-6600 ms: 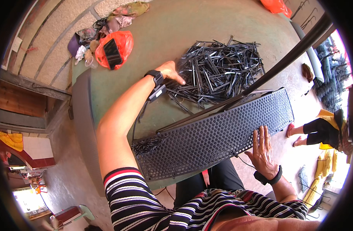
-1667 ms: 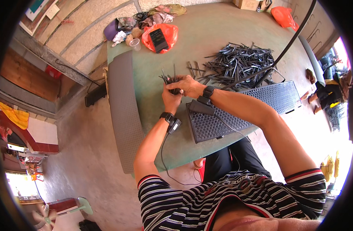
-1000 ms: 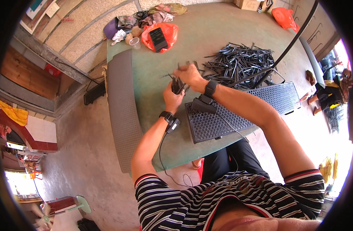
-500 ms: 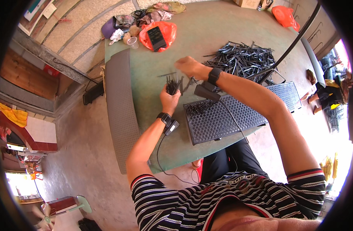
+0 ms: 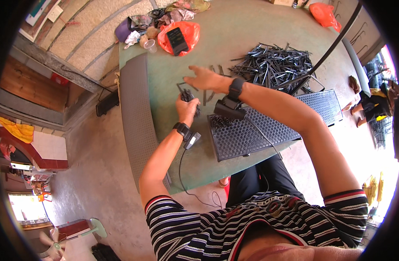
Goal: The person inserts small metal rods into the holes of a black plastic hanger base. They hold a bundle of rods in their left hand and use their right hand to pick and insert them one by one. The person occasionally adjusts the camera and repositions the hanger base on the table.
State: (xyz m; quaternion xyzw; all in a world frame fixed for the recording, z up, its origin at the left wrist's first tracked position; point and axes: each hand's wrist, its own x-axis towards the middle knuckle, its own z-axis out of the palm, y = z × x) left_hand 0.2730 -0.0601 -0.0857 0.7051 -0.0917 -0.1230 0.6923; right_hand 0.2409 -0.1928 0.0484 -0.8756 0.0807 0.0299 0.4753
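My left hand (image 5: pixel 187 108) is closed around a bundle of thin black plastic strips (image 5: pixel 188 95), whose ends stick out above my fist. My right hand (image 5: pixel 204 79) hovers just beyond the bundle, fingers stretched out and apart, with nothing visible in it. Several loose black strips (image 5: pixel 205 98) lie on the green tabletop (image 5: pixel 227 30) under and beside my right hand. To the right is a big heap of the same strips (image 5: pixel 275 67). A black perforated tray (image 5: pixel 269 130) stands at the near edge below my right forearm, with small dark pieces (image 5: pixel 223 122) at its left end.
A long grey perforated panel (image 5: pixel 136 117) lines the table's left side. At the back left are a red plastic bag (image 5: pixel 190 38) with a black phone-like device (image 5: pixel 177 41) on it, a clear cup (image 5: pixel 150 46) and cloths (image 5: pixel 177 17). A black pole (image 5: pixel 338 41) slants across the right.
My left hand and its bundle have tilted and shifted slightly left. My right hand has moved a little left and nearer, its fingers now spread. More loose strips show on the tabletop.
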